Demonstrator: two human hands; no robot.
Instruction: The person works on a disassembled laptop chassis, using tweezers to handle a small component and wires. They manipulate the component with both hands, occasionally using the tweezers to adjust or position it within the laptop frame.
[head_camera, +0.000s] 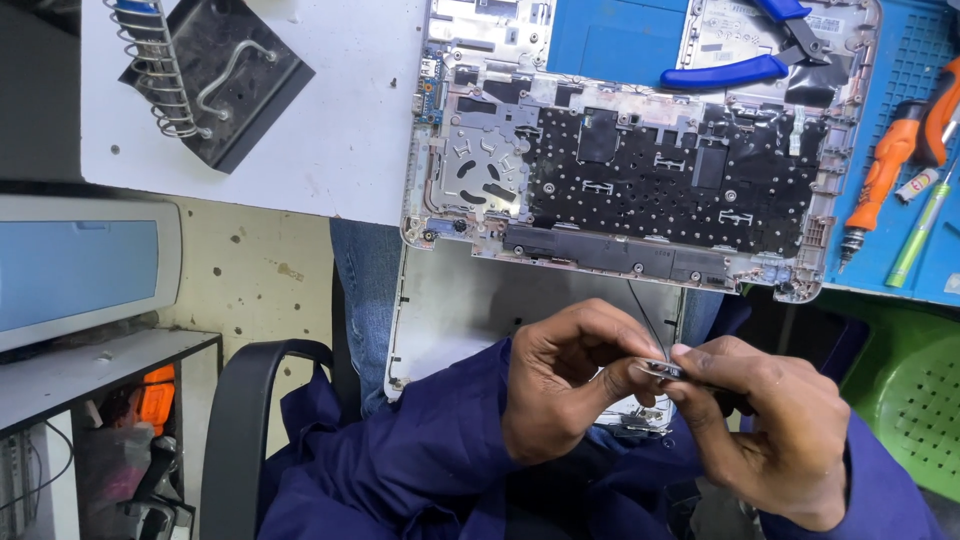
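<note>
The white counter (330, 150) runs across the top, and hanging over its near edge is an opened laptop base (640, 170), its black inner sheet and bare metal frame facing up. Its pale lid (450, 300) drops down from that edge toward the person's lap. To the right sits a blue mat (905, 250) with an orange screwdriver (878, 180) and a thin green tool (920, 225) lying side by side; blue-handled pliers (740, 60) rest on the far part of the laptop. Far left on the counter there's a black stand with a wire coil (200, 70). Down below, a black chair arm (235, 430) curves at the left, a green plastic stool (900, 385) shows at the right. Now the hands, both in dark blue sleeves, meet in front of the lid: the left hand (565, 385) pinches one end of a small silver metal part (660, 368), and the right hand (770, 430) closes its fingertips on the other end. The part sits right between the two thumbs, held above the lap, well below the laptop base
</note>
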